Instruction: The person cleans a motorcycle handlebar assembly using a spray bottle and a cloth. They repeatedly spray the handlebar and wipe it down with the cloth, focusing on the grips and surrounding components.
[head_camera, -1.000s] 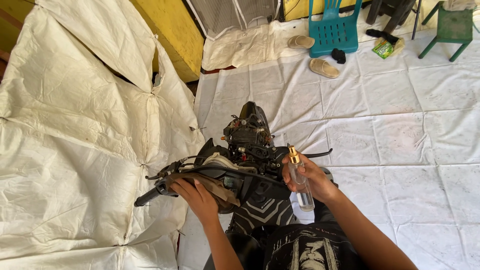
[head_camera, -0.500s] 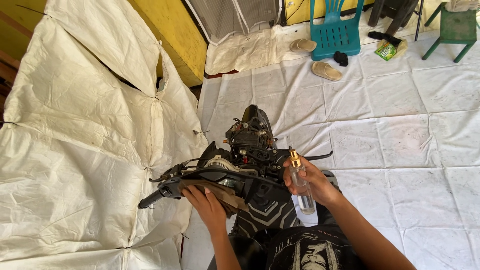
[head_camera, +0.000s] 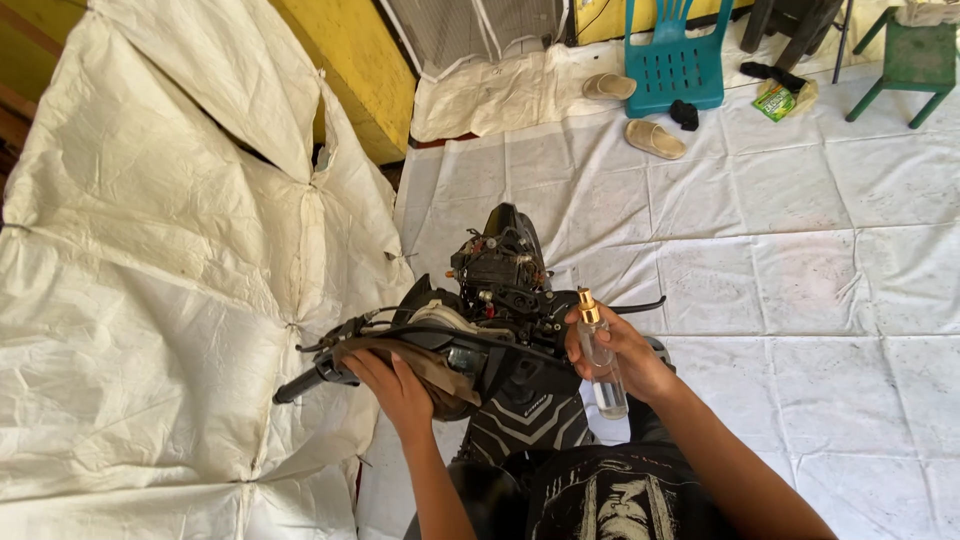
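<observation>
A stripped black motorbike front (head_camera: 500, 270) with bare handlebars stands right below me on white sheeting. My left hand (head_camera: 392, 385) presses a brown cloth (head_camera: 432, 365) against the left handlebar housing, close to the black grip (head_camera: 305, 380). My right hand (head_camera: 625, 352) holds a small clear spray bottle (head_camera: 598, 355) with a gold cap upright, beside the right side of the handlebars. A thin brake lever (head_camera: 640, 303) sticks out to the right just above that hand.
White tarpaulin (head_camera: 800, 260) covers the floor and drapes over a bulky shape at the left (head_camera: 150, 260). At the back stand a teal plastic chair (head_camera: 675, 60), a green stool (head_camera: 915, 60), two sandals (head_camera: 655, 138), a green packet (head_camera: 775, 100) and a yellow wall (head_camera: 350, 60).
My left hand and the cloth have slid a little along the handlebar housing. The right hand keeps the bottle in about the same spot.
</observation>
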